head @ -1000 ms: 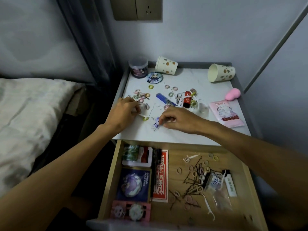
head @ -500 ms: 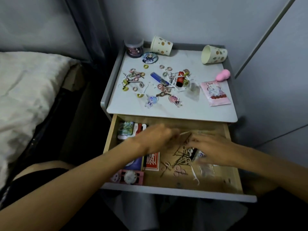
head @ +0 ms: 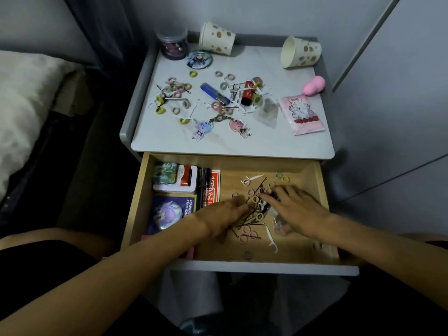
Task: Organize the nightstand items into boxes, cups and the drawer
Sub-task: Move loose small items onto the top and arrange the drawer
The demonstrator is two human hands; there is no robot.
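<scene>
Tabletop point(head: 169, 139) staying cluttered; I'm sorting the drawer point(head: 322, 202).
Left hand point(head: 223, 215) and right hand point(head: 300, 210) are moving down onto hairpins point(head: 252, 221); right fingers point(head: 281, 195) lying flat, left's I cannot tell.

In the open drawer point(head: 319, 187), toward its 9 o'clock side, a dark blue card point(head: 169, 212) carries sideways lettering, "HONKA" over "STAR RAI", cut off at the edge. Print on the red pack point(head: 214, 180) beside it, and on the pink packet point(head: 301, 116) at 3 o'clock on the bench point(head: 169, 141), is too blurred to read.

Open drawer point(head: 303, 169) holds scattered hair ties point(head: 245, 231), pins point(head: 257, 190).
</scene>
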